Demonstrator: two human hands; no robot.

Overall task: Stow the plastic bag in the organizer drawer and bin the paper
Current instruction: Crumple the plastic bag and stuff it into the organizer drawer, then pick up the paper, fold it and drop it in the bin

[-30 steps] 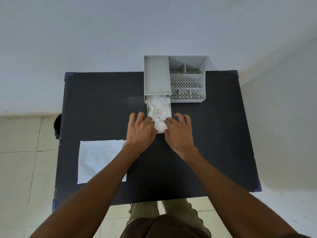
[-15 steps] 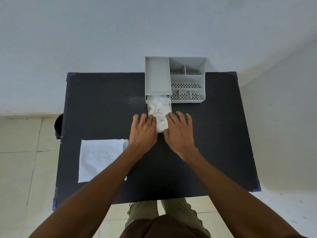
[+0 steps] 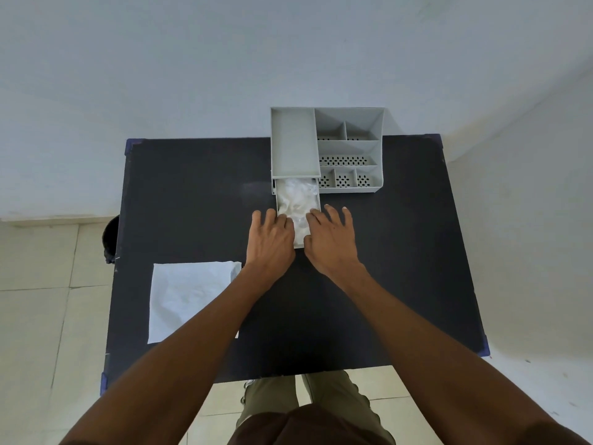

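head view: black table (image 3: pixel 199 200) seen from above, grey organizer (image 3: pixel 349 149) at its far edge against the wall. the drawer (image 3: pixel 300 244) on the organizer's left side is pulled out toward the person, part open, with the crumpled clear bag (image 3: pixel 296 200) lying inside it and filling what shows of the tray. left hand (image 3: pixel 269 242) lies palm down at the drawer's left front corner, fingers spread and flat, fingertips touching the left rim and the bag edge – not closed round anything. right hand (image 3: pixel 332 240) mirrors it at the right front corner, fingers splayed and flat, index and middle tips over the rim onto the bag, thumb against the drawer front – also not gripping. both hands touch the drawer; whether they press the bag or only the rim, cannot tell. paper (image 3: pixel 183 293) lies flat and creased on the near-left part of the table, well apart from the organizer, its right edge hidden under the left forearm. a dark round thing (image 3: pixel 110 236) shows just off the table's left edge on the tiled floor – too hidden to name. person's trousers visible below the near table edge.
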